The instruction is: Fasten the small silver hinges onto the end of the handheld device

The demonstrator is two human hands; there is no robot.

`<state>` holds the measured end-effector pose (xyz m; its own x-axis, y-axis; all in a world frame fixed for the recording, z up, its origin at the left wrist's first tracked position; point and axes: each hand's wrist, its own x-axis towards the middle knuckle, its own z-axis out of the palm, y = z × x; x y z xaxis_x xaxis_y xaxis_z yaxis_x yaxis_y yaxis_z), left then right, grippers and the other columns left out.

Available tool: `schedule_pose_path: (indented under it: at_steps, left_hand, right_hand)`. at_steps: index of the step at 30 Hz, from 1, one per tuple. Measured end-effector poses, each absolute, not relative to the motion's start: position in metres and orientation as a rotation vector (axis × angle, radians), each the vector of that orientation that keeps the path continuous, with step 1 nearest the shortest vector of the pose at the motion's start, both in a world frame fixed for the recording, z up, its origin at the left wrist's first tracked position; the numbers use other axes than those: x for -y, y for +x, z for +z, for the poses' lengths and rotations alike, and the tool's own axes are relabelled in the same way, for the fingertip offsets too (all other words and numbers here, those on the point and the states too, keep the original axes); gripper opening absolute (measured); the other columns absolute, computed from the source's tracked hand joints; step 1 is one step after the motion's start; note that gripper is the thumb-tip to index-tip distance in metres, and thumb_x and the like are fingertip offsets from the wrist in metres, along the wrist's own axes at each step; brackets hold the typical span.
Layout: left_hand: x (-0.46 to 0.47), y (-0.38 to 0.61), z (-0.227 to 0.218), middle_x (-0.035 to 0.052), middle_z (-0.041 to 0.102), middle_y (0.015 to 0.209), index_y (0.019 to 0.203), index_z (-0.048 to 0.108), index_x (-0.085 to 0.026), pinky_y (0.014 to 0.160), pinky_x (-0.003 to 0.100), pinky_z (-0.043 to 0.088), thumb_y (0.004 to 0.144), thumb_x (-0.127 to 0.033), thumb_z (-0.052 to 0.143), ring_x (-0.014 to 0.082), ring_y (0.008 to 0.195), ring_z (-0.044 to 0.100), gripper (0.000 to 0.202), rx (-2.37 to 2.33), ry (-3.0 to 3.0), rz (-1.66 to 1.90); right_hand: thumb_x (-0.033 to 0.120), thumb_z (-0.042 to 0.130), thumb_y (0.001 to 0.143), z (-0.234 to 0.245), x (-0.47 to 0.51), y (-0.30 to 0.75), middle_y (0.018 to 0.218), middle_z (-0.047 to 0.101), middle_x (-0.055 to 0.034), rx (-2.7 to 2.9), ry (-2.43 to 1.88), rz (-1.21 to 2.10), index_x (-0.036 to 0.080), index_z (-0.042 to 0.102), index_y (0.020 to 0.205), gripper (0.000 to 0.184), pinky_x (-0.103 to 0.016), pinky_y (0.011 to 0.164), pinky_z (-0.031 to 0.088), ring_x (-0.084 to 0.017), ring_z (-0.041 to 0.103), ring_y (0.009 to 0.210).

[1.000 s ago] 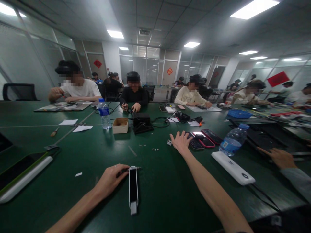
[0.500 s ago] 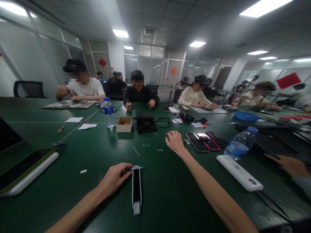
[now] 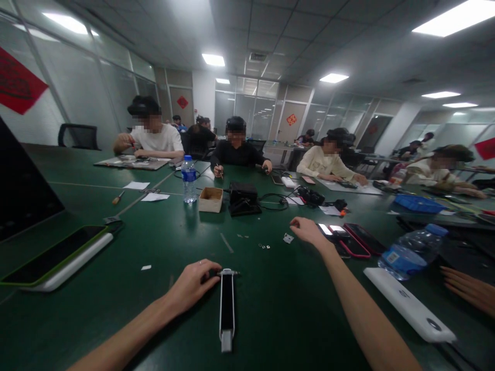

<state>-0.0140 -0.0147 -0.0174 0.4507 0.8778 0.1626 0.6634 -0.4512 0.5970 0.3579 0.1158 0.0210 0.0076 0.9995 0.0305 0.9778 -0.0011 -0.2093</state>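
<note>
— Left hand [image 3: 191, 281]?
— Clenching: fingers [image 3: 209, 270] are grasping a metal-tipped tool [image 3: 228, 273] at the end of a white-framed black strip [image 3: 227, 309] lying on the bench [image 3: 77, 309].
— Right hand [image 3: 307, 230]?
— Gripping nothing, fingers [image 3: 296, 221] loosely released, hovering near small metal washers [image 3: 264, 246], just left of the smartphones [image 3: 332, 232].

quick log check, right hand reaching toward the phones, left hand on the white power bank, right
No: in the head view, the left hand is at a black-and-white tool, not the power bank; the right hand does reach toward the phones.
</note>
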Motion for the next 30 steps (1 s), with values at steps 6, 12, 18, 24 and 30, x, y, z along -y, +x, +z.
schedule_pose_path:
  at_steps: [6, 12, 18, 24, 30]
  left_hand:
    - [0.015, -0.013, -0.015, 0.0036, 0.066, 0.095, 0.103, 0.064, -0.019, 0.069, 0.027, 0.047, 0.087, -0.031, 0.05, 0.0161, 0.073, 0.059, 0.024, -1.293, 2.215, 0.628]
    - [0.017, -0.012, -0.012, 0.0022, 0.066, 0.091, 0.1, 0.063, -0.019, 0.07, 0.026, 0.046, 0.087, -0.031, 0.051, 0.0165, 0.075, 0.059, 0.022, -1.31, 2.167, 0.62]
    - [0.016, -0.011, -0.013, 0.0018, 0.065, 0.089, 0.095, 0.062, -0.019, 0.069, 0.026, 0.046, 0.085, -0.031, 0.054, 0.0164, 0.073, 0.058, 0.018, -1.315, 2.147, 0.663]
    - [0.015, -0.012, -0.017, 0.0016, 0.065, 0.089, 0.095, 0.063, -0.019, 0.07, 0.026, 0.045, 0.086, -0.031, 0.055, 0.0165, 0.076, 0.058, 0.018, -1.299, 2.172, 0.679]
    - [0.018, -0.012, -0.007, 0.0029, 0.064, 0.092, 0.098, 0.063, -0.017, 0.067, 0.027, 0.045, 0.08, -0.035, 0.061, 0.0165, 0.072, 0.058, 0.025, -1.321, 2.143, 0.715]
  right_hand:
    - [0.02, 0.054, 0.08, 0.018, -0.111, 0.349, 0.109, 0.065, -0.0079, 2.286, -2.001, 0.351, 0.016, 0.065, 0.108, 0.03, -0.024, 0.081, 0.043, -0.018, 0.06, 0.097]
    - [0.015, 0.05, 0.083, 0.016, -0.108, 0.345, 0.105, 0.066, -0.0071, 2.346, -1.958, 0.391, 0.017, 0.068, 0.099, 0.024, -0.024, 0.081, 0.043, -0.018, 0.06, 0.096]
    - [0.02, 0.047, 0.086, 0.023, -0.106, 0.342, 0.099, 0.066, -0.0083, 2.355, -1.89, 0.3, 0.016, 0.068, 0.095, 0.023, -0.024, 0.078, 0.041, -0.017, 0.059, 0.089]
    - [0.024, 0.048, 0.086, 0.043, -0.086, 0.303, 0.093, 0.067, -0.0055, 2.377, -1.622, 0.334, 0.016, 0.066, 0.092, 0.021, -0.024, 0.074, 0.042, -0.016, 0.06, 0.085]
    - [0.021, 0.049, 0.081, 0.05, -0.04, 0.232, 0.083, 0.068, -0.0032, 2.32, -1.38, 0.528, 0.017, 0.067, 0.089, 0.02, -0.022, 0.063, 0.042, -0.014, 0.06, 0.072]
